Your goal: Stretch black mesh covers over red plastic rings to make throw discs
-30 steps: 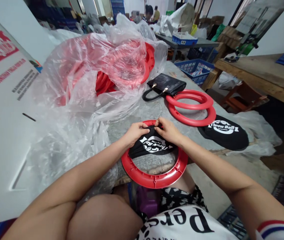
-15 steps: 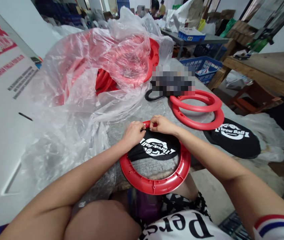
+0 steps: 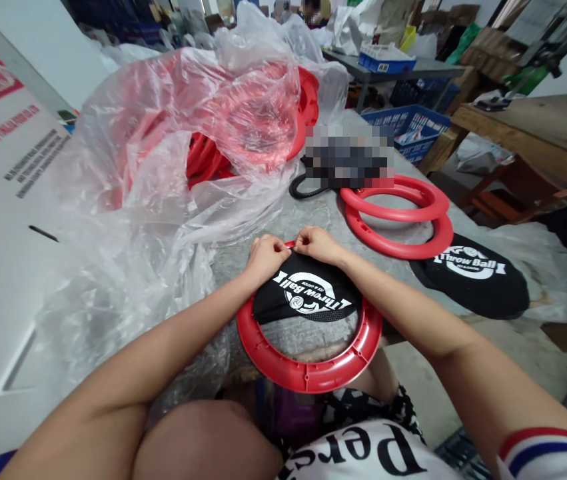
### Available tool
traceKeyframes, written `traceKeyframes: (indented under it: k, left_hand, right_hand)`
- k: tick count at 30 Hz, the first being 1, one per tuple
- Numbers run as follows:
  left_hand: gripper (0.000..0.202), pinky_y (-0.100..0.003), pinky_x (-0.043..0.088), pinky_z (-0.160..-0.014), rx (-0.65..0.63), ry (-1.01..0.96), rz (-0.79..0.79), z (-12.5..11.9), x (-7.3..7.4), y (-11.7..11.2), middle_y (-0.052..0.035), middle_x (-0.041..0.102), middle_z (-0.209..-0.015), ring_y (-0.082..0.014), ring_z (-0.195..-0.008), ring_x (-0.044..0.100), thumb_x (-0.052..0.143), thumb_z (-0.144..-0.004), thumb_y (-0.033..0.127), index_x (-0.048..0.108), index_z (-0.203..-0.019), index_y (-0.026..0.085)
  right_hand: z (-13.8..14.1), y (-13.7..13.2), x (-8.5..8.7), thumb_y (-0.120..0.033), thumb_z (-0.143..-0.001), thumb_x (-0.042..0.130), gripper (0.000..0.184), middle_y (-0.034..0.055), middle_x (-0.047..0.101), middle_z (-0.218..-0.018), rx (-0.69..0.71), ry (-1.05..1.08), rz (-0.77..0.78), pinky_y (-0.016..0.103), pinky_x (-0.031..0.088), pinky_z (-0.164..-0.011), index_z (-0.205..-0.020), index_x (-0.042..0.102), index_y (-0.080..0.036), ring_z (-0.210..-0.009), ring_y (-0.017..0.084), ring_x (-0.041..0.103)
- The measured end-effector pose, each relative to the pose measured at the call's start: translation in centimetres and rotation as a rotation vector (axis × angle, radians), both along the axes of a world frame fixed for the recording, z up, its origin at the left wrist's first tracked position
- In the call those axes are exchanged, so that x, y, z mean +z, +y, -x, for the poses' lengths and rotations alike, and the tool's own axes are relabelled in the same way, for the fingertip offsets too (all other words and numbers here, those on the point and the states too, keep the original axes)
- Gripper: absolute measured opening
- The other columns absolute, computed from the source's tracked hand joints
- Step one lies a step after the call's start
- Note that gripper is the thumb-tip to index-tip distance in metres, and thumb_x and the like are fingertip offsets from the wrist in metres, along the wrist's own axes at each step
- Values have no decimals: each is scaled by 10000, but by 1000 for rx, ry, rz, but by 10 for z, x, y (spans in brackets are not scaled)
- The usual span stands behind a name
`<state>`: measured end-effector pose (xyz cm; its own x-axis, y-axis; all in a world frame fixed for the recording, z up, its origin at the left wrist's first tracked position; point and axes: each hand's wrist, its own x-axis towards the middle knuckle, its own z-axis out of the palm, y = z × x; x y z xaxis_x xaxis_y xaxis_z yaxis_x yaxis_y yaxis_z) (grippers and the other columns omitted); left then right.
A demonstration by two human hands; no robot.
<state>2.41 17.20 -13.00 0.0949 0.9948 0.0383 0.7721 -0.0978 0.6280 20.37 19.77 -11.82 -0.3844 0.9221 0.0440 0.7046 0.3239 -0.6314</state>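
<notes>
A red plastic ring [image 3: 308, 375] lies at the table's near edge, its ribbed side up. Black fabric [image 3: 270, 303] with a white "Throw Ball" print covers the far part of its opening; the near part shows bare tabletop. At the ring's far rim, my left hand [image 3: 267, 257] pinches the fabric's edge. Close beside it, my right hand [image 3: 317, 243] pinches the same edge, fingers closed. A short stretch of red rim shows between the hands. The fingertips partly hide how the cloth meets the ring.
Two stacked red rings [image 3: 398, 250] lie to the right, beside another printed black cloth [image 3: 483, 283]. Clear plastic bags [image 3: 163, 100] full of red rings cover the table's left and back. A white printed carton [image 3: 8, 267] stands left. Behind is a blue crate [image 3: 398, 127].
Both hands have moved slightly closer together along the far rim, still pinching the cloth. The fabric looks pulled a little flatter, its print more fully visible. The camera view has shifted slightly.
</notes>
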Motion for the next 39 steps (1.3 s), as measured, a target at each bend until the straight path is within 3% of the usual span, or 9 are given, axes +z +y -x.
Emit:
traceKeyframes:
  k: [9,39]
  left_hand:
    - [120,-352,477,-906,61,-51,-28,-1,-8,3,-63,698,-922,-211,-918,617,659,-799,244,723,-716,184]
    - [138,-358,451,-909,96,10,0,-5,-2,0,-67,669,-926,-232,-973,588,637,-814,185,643,-677,188]
  right_hand:
    - [1,0,-9,-144,-816,678,129,29,695,-841,-42,27,-49,259,416,-749,-689,681,-159,-784,141,582]
    - [3,0,-16,-143,-827,679,150,22,649,-811,-68,25,-87,287,400,-824,-680,658,-161,-815,157,547]
